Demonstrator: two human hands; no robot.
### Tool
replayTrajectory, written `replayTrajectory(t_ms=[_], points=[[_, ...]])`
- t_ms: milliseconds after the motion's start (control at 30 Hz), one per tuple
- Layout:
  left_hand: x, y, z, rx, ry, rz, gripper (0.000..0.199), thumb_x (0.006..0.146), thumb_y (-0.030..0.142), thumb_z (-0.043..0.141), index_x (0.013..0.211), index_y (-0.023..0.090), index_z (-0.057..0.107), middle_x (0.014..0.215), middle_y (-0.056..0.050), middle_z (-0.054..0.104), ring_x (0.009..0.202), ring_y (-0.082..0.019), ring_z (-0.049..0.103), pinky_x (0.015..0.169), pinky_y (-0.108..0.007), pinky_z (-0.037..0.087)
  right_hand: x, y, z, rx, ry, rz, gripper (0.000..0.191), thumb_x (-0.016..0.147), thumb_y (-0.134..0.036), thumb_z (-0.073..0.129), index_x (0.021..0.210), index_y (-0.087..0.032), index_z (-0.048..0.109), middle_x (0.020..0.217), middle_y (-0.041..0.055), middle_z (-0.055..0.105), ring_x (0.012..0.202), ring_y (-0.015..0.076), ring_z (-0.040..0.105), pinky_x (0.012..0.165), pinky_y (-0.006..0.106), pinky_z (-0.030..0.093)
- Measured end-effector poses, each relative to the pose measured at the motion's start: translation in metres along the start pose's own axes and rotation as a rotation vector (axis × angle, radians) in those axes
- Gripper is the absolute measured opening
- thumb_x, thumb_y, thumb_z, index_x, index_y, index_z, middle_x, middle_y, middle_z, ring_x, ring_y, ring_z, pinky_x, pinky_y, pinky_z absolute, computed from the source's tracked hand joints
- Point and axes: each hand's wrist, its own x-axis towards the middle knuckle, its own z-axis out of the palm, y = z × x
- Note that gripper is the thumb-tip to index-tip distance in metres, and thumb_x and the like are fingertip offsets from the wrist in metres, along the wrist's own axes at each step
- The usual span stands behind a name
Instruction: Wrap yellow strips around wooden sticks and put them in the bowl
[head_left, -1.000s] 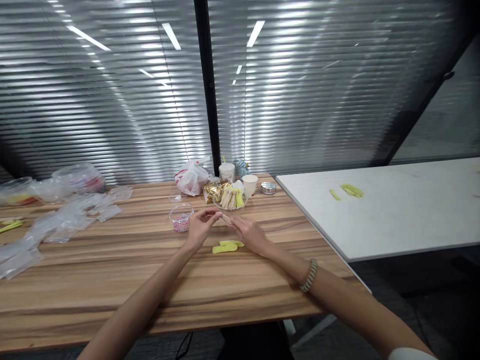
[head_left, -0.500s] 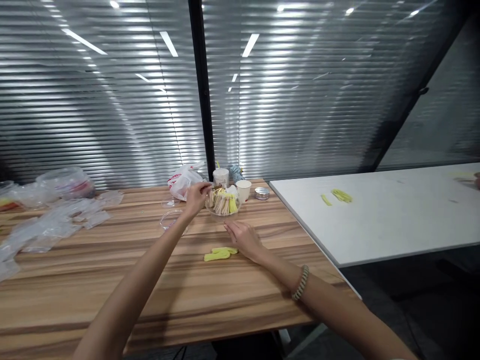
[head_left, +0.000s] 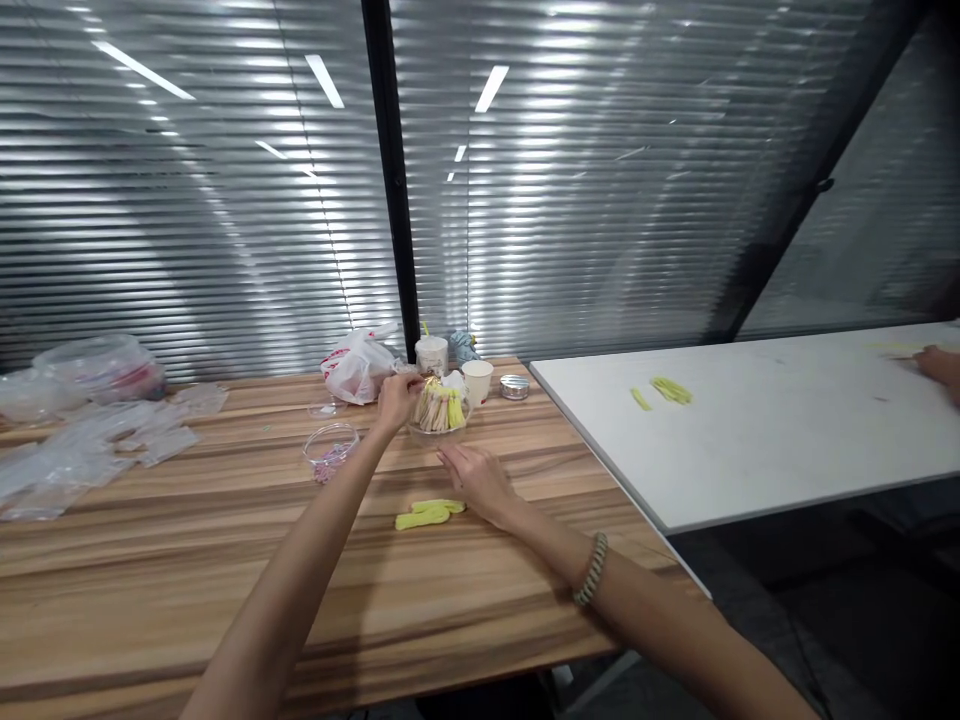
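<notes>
A clear plastic bowl [head_left: 438, 434] stands on the wooden table with several beige and yellow bundles [head_left: 441, 408] in it and a bit of gold near its back. At its left rim is my left hand [head_left: 396, 402], thumb and fingertips pinched together by the gold bit; whatever they grip is too small to make out. In front of the bowl, low over the table, my right hand [head_left: 478, 482] has its fingers closed together, and their tips hide anything between them. Two folded yellow strips [head_left: 429, 514] lie just left of and below that hand.
Behind the bowl are a lidded cup [head_left: 431, 356], a paper cup [head_left: 478, 380], a round tin [head_left: 514, 387] and a white plastic bag [head_left: 358, 366]. A clear round container [head_left: 330, 440] with purplish bits and plastic bags [head_left: 105, 445] lie left. Another person's hand [head_left: 942, 366] is over the white table [head_left: 750, 450].
The view has swung slightly right. My left fingertips have edged right along the bowl, while my right hand stays nearly where it was. The other person's hand shows more at the far right.
</notes>
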Motion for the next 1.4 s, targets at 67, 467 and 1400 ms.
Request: replayTrajectory(t_ms=[67, 467, 1400], points=[[0.000, -0.004, 0.003, 0.013, -0.014, -0.006, 0.021, 0.071, 0.017, 0.053, 0.083, 0.013, 0.070, 0.084, -0.009, 0.069, 0.076, -0.021, 0.062, 0.076, -0.032, 0.047, 0.000, 0.001, 0.000, 0.005, 0.002, -0.005, 0.028, 0.090, -0.026, 0.034, 0.100, -0.018, 0.058, 0.083, 0.0046, 0.063, 0.075, 0.0103, 0.058, 0.065, 0.019, 0.040], [-0.004, -0.008, 0.004, 0.089, -0.100, 0.014, 0.019, 0.067, 0.014, 0.052, 0.070, 0.013, 0.071, 0.073, -0.010, 0.069, 0.067, -0.021, 0.061, 0.072, -0.031, 0.045, 0.000, 0.001, 0.002, 0.011, -0.008, -0.023, 0.026, 0.090, -0.026, 0.034, 0.091, -0.018, 0.059, 0.080, 0.0033, 0.062, 0.070, 0.0098, 0.056, 0.062, 0.018, 0.037], [-0.018, -0.003, -0.006, 0.179, -0.275, 0.283, 0.047, 0.091, 0.035, 0.019, 0.099, 0.013, 0.060, 0.106, -0.012, 0.060, 0.100, -0.021, 0.054, 0.093, -0.036, 0.038, 0.002, -0.003, -0.007, 0.002, -0.039, -0.045, 0.024, 0.089, -0.021, 0.035, 0.081, -0.015, 0.057, 0.075, 0.0035, 0.061, 0.069, 0.0093, 0.056, 0.062, 0.018, 0.038]])
